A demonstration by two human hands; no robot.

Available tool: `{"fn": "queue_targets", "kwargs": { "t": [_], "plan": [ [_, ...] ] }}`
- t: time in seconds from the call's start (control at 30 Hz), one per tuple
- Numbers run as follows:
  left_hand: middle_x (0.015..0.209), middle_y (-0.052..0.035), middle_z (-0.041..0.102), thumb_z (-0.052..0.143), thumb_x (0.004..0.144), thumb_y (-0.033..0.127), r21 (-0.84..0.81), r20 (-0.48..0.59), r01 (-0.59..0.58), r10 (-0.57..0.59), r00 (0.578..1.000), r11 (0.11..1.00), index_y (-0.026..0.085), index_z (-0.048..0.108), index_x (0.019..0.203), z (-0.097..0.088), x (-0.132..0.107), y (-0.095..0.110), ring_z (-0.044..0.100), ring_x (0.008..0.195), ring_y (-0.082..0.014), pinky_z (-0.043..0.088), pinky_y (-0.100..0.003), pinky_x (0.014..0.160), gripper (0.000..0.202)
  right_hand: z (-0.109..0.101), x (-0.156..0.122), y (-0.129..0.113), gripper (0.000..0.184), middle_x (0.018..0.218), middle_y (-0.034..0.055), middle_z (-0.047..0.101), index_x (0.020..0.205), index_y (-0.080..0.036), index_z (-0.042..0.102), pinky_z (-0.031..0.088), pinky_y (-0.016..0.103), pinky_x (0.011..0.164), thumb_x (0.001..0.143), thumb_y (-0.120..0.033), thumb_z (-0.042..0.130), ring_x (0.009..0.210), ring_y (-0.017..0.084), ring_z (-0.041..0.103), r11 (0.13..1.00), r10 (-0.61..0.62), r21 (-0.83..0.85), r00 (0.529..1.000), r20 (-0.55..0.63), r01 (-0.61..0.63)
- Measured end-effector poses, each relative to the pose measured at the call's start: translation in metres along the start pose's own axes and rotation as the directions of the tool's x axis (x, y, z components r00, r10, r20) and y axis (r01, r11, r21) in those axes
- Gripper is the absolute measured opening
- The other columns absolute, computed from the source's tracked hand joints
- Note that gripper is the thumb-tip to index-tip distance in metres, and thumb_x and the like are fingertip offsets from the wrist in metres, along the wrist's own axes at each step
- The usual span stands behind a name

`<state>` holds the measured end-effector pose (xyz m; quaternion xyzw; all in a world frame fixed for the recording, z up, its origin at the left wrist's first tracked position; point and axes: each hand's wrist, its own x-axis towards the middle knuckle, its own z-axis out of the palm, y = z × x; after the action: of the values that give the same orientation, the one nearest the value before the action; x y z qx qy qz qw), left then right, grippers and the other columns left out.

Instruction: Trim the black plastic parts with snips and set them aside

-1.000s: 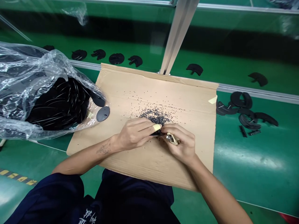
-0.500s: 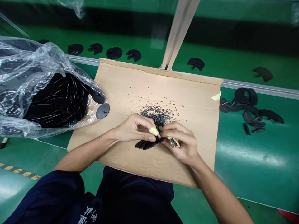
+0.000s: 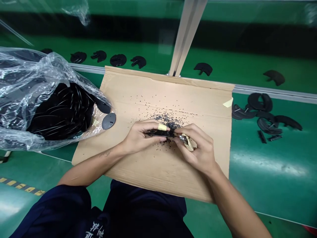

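Observation:
My left hand point(image 3: 136, 138) pinches a thin black plastic disc part point(image 3: 160, 133) between thumb and fingers, with the part tilted nearly edge-on. Yellow tape is wrapped round one of the left fingers. My right hand point(image 3: 201, 150) is closed round a small tool point(image 3: 189, 142) with a shiny metal end and yellowish wrapping; most of it is hidden in the palm. The right fingertips are at the part's right end. Underneath, small black scraps point(image 3: 170, 125) lie heaped and scattered over a cardboard sheet point(image 3: 148, 172).
To the left, a clear plastic bag point(image 3: 53, 71) holds many black discs, and a loose disc point(image 3: 109, 121) lies by its mouth. Several curved black parts point(image 3: 267, 120) lie on the green table at right. Behind the cardboard stands a metal post point(image 3: 187, 39) with a clear panel.
Both hands have moved a little away from me, over the scraps. The black part has turned from lying fairly flat to nearly edge-on. The tool in my right hand has shifted its angle.

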<state>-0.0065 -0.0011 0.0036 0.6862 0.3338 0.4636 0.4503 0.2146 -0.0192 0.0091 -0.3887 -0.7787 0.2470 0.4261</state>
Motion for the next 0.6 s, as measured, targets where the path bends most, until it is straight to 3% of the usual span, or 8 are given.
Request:
{"fn": "queue_targets", "kwargs": {
  "t": [0.2, 0.33, 0.6],
  "plan": [
    [0.095, -0.0069, 0.078, 0.08, 0.085, 0.022, 0.114, -0.007, -0.137, 0.139, 0.99, 0.984, 0.017, 0.078, 0.104, -0.0009, 0.001, 0.0001, 0.073, 0.087, -0.013, 0.063, -0.026, 0.079, 0.02, -0.004, -0.0016, 0.0105, 0.029, 0.091, 0.0073, 0.07, 0.115, -0.02, 0.067, 0.053, 0.037, 0.07, 0.088, -0.013, 0.058, 0.081, 0.022, 0.064, 0.948, -0.042, -0.311, 0.997, 0.067, 0.061],
    [0.095, -0.0068, 0.079, 0.079, 0.085, 0.023, 0.126, 0.026, -0.169, 0.167, 0.986, 0.978, 0.019, 0.078, 0.106, -0.0003, 0.0011, 0.001, 0.073, 0.087, -0.0137, 0.063, -0.027, 0.078, 0.021, -0.0025, -0.0028, 0.0109, 0.024, 0.085, 0.0065, 0.07, 0.112, -0.019, 0.068, 0.05, 0.035, 0.066, 0.09, -0.015, 0.056, 0.076, 0.021, 0.062, 0.922, -0.059, -0.375, 0.992, 0.115, 0.099],
    [0.092, -0.0065, 0.079, 0.08, 0.084, 0.024, 0.1, 0.03, -0.18, 0.178, 0.984, 0.978, 0.019, 0.079, 0.103, 0.0016, -0.0011, -0.0024, 0.073, 0.084, -0.0138, 0.062, -0.027, 0.076, 0.019, -0.0027, -0.0034, 0.0057, 0.02, 0.07, 0.0039, 0.067, 0.1, -0.017, 0.07, 0.044, 0.032, 0.059, 0.091, -0.01, 0.054, 0.064, 0.017, 0.056, 0.835, -0.14, -0.526, 0.987, 0.079, 0.161]
  ]
}}
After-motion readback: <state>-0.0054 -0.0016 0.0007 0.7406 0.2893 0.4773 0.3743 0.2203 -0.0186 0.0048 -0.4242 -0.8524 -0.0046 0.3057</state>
